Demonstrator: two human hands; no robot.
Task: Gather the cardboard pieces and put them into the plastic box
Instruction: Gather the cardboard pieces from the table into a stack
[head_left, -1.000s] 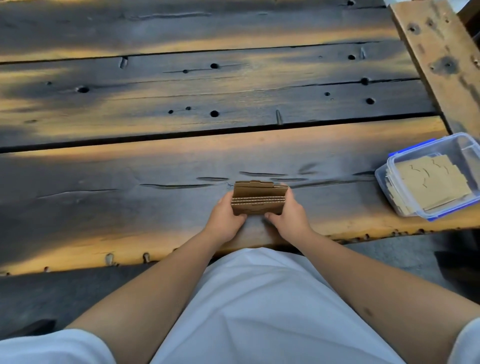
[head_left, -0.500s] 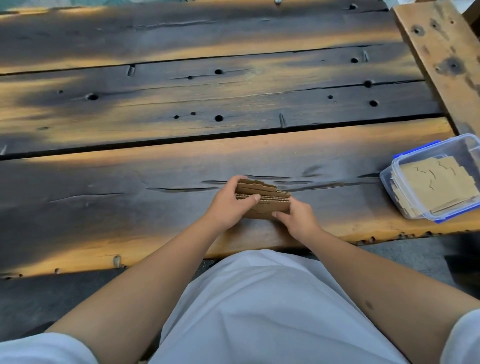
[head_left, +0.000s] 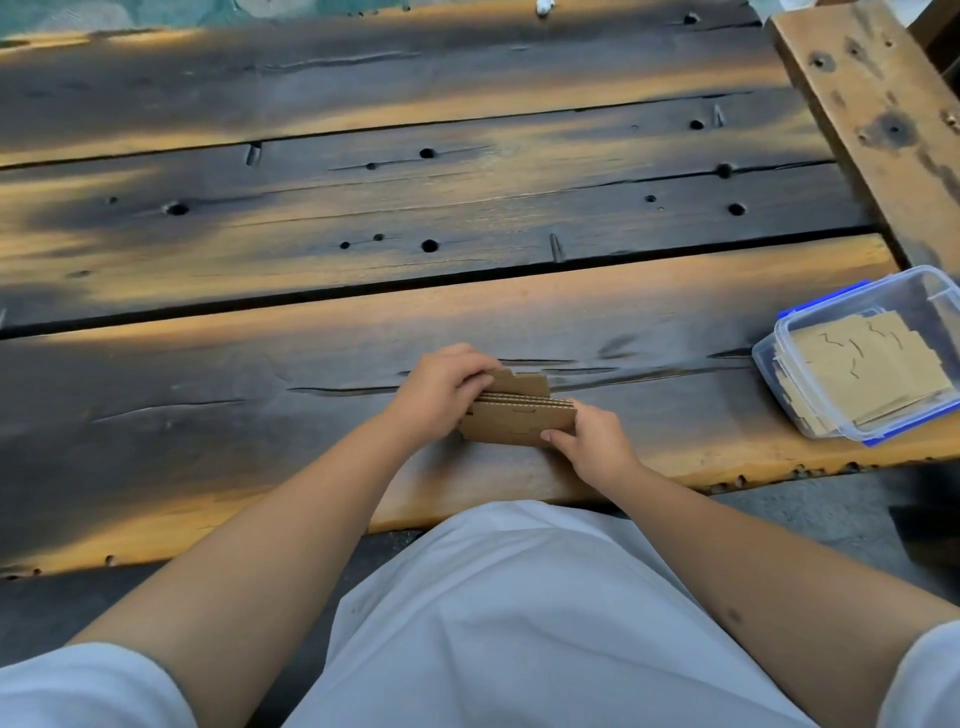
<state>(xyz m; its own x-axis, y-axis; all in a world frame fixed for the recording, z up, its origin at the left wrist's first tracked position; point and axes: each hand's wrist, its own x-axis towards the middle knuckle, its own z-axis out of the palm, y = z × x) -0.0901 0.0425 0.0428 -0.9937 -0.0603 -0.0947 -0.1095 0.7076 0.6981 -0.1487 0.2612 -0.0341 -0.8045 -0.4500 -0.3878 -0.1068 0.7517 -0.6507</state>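
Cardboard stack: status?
Left hand and right hand both grip stack, on edge on table. Box at right, open, part filled. Path clear.

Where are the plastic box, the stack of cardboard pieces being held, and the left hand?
plastic box (head_left: 769, 358): head view, on its clear near-left rim.
stack of cardboard pieces (head_left: 511, 423): head view, on the front face.
left hand (head_left: 441, 392): head view, on the back of the hand.

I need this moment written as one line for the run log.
left hand: holds cardboard stack | right hand: holds same stack | plastic box: open, already holds cardboard, at right | step: stack not yet in box
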